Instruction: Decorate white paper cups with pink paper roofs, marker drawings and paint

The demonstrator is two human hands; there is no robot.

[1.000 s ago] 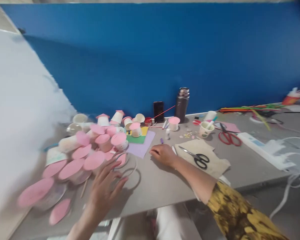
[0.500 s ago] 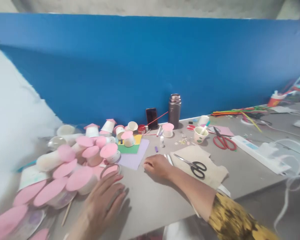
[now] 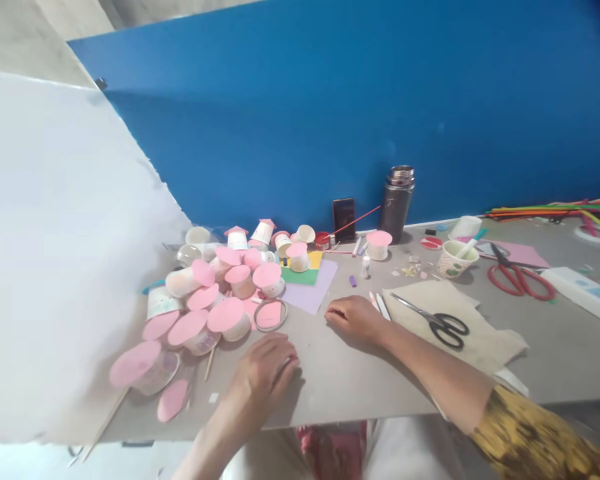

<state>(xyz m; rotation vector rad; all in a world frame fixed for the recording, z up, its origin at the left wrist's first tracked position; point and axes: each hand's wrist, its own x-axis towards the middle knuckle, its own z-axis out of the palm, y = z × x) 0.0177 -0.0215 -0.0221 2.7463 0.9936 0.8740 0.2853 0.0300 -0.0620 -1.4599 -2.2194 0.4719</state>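
Note:
My left hand (image 3: 266, 365) rests palm down on the grey table, its fingers loosely bent and the thumb slightly apart, with nothing visible in it. Just beyond it is a roll of tape (image 3: 271, 315) on pink paper. My right hand (image 3: 354, 316) lies loosely curled on the table, with no object showing in its fingers. Beside it are slim white pens (image 3: 381, 305) and black-handled scissors (image 3: 447, 328) on a beige cloth (image 3: 480, 340). Left of my left hand lies a heap of paper cups with pink discs (image 3: 229, 317) on them.
Purple paper (image 3: 316, 290) and green paper (image 3: 300, 275) lie behind my hands. A phone (image 3: 344, 220) and a dark flask (image 3: 397, 207) stand by the blue partition (image 3: 300, 120). Rightward are a patterned cup (image 3: 455, 261), red-handled scissors (image 3: 521, 279) and a power strip (image 3: 585, 293).
The view has swung left and tilted, so the things sit further right in it. My left hand's fingers have drawn in from a more stretched pose; my right hand stays curled.

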